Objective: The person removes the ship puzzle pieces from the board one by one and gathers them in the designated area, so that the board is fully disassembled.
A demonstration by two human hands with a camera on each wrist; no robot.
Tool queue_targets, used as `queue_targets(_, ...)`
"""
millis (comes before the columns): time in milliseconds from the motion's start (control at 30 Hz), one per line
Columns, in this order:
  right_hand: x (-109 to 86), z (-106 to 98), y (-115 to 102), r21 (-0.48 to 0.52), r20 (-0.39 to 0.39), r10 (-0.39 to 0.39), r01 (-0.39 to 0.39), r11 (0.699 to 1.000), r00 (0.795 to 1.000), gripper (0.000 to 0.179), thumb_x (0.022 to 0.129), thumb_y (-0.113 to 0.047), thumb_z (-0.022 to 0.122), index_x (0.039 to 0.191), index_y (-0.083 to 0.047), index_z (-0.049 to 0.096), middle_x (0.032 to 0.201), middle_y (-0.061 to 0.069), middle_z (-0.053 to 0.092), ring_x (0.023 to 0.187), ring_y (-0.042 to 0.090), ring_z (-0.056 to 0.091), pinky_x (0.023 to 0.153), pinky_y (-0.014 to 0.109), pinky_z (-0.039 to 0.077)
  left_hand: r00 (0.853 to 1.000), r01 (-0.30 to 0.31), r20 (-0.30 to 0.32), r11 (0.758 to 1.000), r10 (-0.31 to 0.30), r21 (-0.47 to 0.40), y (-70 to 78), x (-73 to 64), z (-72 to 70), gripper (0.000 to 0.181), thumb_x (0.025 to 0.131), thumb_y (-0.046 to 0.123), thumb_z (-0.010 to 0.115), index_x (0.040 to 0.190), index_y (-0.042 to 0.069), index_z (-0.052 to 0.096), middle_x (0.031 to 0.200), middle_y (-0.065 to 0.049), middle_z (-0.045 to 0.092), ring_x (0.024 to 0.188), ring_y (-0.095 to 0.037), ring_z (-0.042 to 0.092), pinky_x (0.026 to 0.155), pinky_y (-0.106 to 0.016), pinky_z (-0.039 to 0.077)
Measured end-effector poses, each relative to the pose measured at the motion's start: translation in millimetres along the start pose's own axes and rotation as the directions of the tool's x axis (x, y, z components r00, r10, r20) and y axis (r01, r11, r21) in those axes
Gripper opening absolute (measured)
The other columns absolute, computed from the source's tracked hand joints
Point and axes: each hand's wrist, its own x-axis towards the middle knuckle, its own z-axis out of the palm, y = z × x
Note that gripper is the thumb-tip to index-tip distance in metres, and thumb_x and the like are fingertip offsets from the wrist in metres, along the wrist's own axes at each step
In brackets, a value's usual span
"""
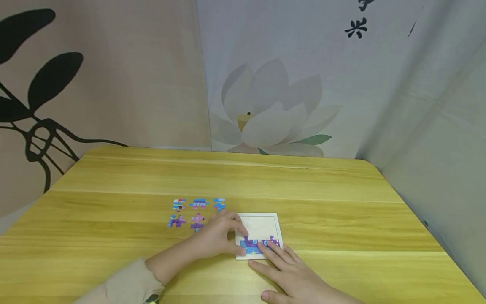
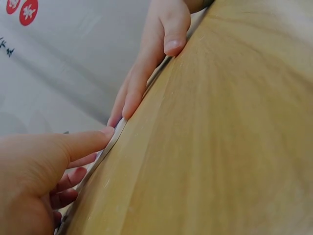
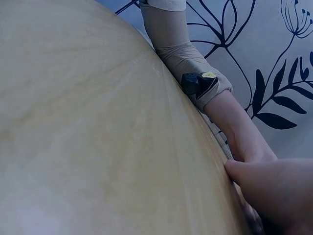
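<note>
A white puzzle tray (image 1: 258, 226) lies on the table, its lower part filled with joined blue and purple jigsaw pieces (image 1: 252, 250). At the tray's left side my left hand (image 1: 218, 236) pinches the leftmost jigsaw piece (image 1: 247, 243), index finger at its top and thumb at its bottom. My right hand (image 1: 288, 274) rests on the lower right of the tray with straight fingers over the pieces. The left wrist view shows the left thumb (image 2: 90, 144) at the tray's edge, close to the right hand's fingertips (image 2: 132, 105). Fingers hide part of the picture.
Several loose jigsaw pieces (image 1: 199, 203) lie in two rows left of the tray, near the left hand. They rest on a wooden table (image 1: 334, 202). Printed curtains (image 1: 152, 84) hang behind the table's far edge and along its right side.
</note>
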Motion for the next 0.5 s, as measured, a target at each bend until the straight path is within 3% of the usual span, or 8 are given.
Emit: queue_targets(500,-0.6,0.4,0.1,-0.015,-0.027,-0.011,0.011,1.0,1.0,0.055,0.097,-0.049,0.047,0.146,-0.024,0.041,0.155,0.011,0.024,0.138,0.037,0.023,0.099,0.059,0.034,0.999,0.044,0.001,0.999,-0.044,-0.015,7.2,1.3,1.1,0.029,0.068,0.022,0.086,0.094,0.018,0.072,0.097,0.015,0.056,0.105,-0.017,0.047,0.097,-0.057,0.03)
